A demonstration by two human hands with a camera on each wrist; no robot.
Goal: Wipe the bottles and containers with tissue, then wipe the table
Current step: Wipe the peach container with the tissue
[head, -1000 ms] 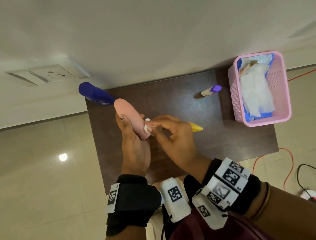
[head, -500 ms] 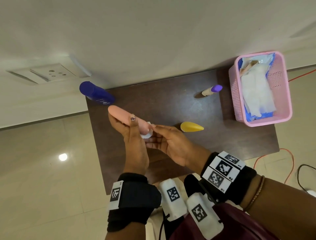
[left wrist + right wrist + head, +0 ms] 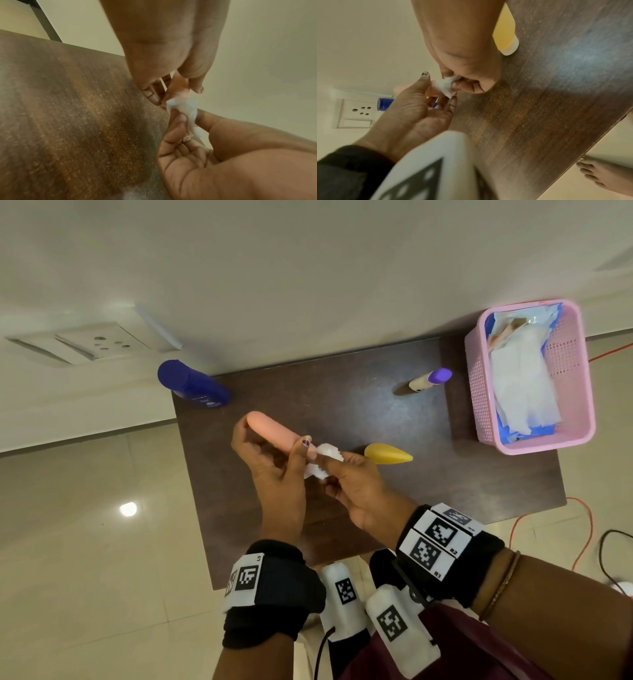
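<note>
Hidden: we cannot see the near end of the smooth peach-pink plastic bottle (image 3: 274,432); the thumb of the left hand (image 3: 274,474) and the crumpled white tissue wad (image 3: 323,460) cover it. In both wrist views only a sliver of it shows between the fingers.
Hard to read: the label on the dark blue plastic bottle (image 3: 193,385) is too small for us to make out.
Cut off: the pointed yellow plastic bottle (image 3: 387,454) is partly behind the right hand (image 3: 356,491) in the right wrist view.
Count: we see 4 bottles, 1 tissue wad in use, 1 pink perforated plastic basket (image 3: 579,392) and 2 hands.
Bottle look: the pink one is rounded at its far end, matte and plain.
Bottle place: we find it held above the dark brown wooden table (image 3: 342,405), tilted, its far end pointing up-left, near the blue bottle at the table's far-left corner.
Left hand: its fingers curl under the pink bottle and its thumb lies over it.
Right hand: we see thumb and fingertips pinching the tissue wad, which touches the bottle's near end.
Others: the small white tube with a purple cap (image 3: 430,379) stands just left of the basket, which holds white tissue sheets (image 3: 524,385) on a blue pack.
</note>
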